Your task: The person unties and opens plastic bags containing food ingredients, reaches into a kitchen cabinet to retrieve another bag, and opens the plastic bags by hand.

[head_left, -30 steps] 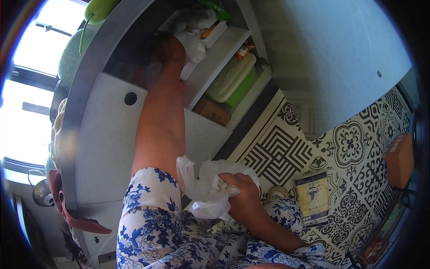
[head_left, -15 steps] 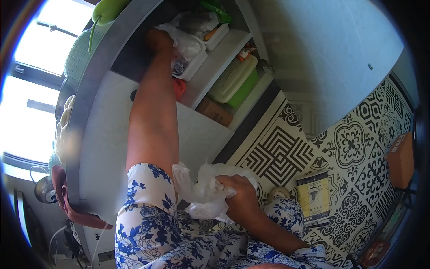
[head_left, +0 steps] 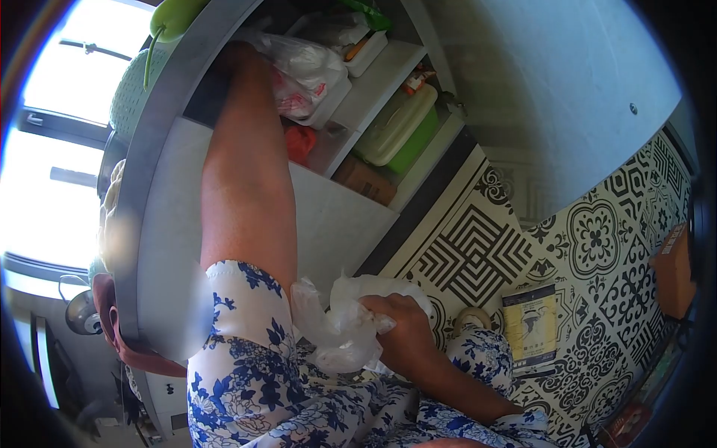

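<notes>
My right hand (head_left: 403,328) is closed around crumpled white plastic bags (head_left: 340,325), held low in front of my lap. My left arm reaches up into the open cabinet, where my left hand (head_left: 240,58) is in shadow at the back of the upper shelf, its fingers hidden. Close beside it, a clear plastic bag with red print (head_left: 310,75) lies over a white bin (head_left: 334,104). A red bag (head_left: 300,143) sits on the shelf near my forearm.
Farther along the shelf stands another white bin (head_left: 366,56). Below are a green box with a pale lid (head_left: 399,138) and a brown carton (head_left: 364,181). The cabinet door (head_left: 553,97) stands open at right. A yellow packet (head_left: 530,326) and an orange-brown box (head_left: 674,272) are on the patterned floor.
My left hand has gone slightly farther left and deeper into the cabinet. The red-printed bag now spreads over the white bin, covering its contents. My right hand keeps its hold.
</notes>
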The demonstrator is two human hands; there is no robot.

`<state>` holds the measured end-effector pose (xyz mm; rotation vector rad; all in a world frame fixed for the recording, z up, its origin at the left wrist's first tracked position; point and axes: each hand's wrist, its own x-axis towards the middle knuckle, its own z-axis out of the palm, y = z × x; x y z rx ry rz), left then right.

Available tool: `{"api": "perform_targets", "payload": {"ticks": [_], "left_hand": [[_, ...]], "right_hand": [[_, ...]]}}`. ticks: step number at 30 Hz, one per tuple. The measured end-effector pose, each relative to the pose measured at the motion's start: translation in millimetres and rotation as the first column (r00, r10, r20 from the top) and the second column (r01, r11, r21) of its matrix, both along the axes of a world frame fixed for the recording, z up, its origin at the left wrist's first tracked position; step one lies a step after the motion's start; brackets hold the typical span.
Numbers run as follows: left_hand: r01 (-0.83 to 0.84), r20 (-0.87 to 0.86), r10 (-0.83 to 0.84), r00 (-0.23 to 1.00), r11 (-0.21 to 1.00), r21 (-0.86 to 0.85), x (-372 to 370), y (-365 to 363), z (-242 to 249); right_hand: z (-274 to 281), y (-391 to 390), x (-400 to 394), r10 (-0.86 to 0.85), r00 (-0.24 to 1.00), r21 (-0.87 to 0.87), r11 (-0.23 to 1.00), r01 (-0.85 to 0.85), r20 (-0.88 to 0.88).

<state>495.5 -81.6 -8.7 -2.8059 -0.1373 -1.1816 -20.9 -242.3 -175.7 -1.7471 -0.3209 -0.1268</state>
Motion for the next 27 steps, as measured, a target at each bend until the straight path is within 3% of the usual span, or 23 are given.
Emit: {"api": "perform_targets", "payload": {"ticks": [8,11,13,14,15,17,19,20,21,23,24,25,27], "left_hand": [[0.207,-0.043,-0.223,0.974,0.950,-0.234,-68,-14,-33],[0.283,-0.069,-0.322,0.944,0.901,-0.327,-57,-14,-34],[0.309,-0.144,-0.403,0.904,0.848,-0.430,58,35,-23],[0.332,-0.145,-0.446,0.883,0.812,-0.479,3,11,-39],[0.344,-0.140,-0.476,0.868,0.780,-0.523,48,31,-36],[0.372,-0.103,-0.524,0.845,0.716,-0.591,40,37,-38],[0.389,-0.066,-0.553,0.831,0.661,-0.641,280,138,-19],[0.394,-0.049,-0.563,0.825,0.636,-0.664,297,138,-24],[0.404,-0.026,-0.575,0.818,0.606,-0.685,168,103,-34],[0.433,0.035,-0.597,0.802,0.540,-0.722,188,114,-30],[0.448,0.066,-0.606,0.793,0.506,-0.737,156,101,-32],[0.461,0.097,-0.612,0.785,0.471,-0.752,52,56,-40],[0.491,0.163,-0.624,0.764,0.399,-0.775,-75,-6,-48]], "right_hand": [[0,-2,-1,0.062,0.996,-0.023,0.998,-0.064,-0.056],[2,1,-4,0.028,0.996,-0.020,0.999,-0.030,-0.085],[0,3,-7,0.035,0.988,-0.004,0.999,-0.036,-0.151],[-1,3,-4,0.053,0.992,0.007,0.999,-0.053,-0.119],[0,4,-5,0.042,0.988,-0.001,0.999,-0.043,-0.148],[0,5,-5,0.067,0.989,0.000,0.998,-0.068,-0.129],[-1,5,-3,0.076,0.989,-0.017,0.997,-0.079,-0.130],[0,6,-5,0.086,0.989,-0.035,0.995,-0.091,-0.122],[0,8,-6,0.088,0.988,-0.032,0.995,-0.093,-0.129],[0,10,-8,0.088,0.989,-0.036,0.995,-0.092,-0.116],[1,11,-9,0.088,0.989,-0.035,0.995,-0.092,-0.116],[1,12,-11,0.082,0.991,-0.042,0.995,-0.087,-0.103],[3,12,-13,0.076,0.993,-0.050,0.996,-0.080,-0.086]]}}
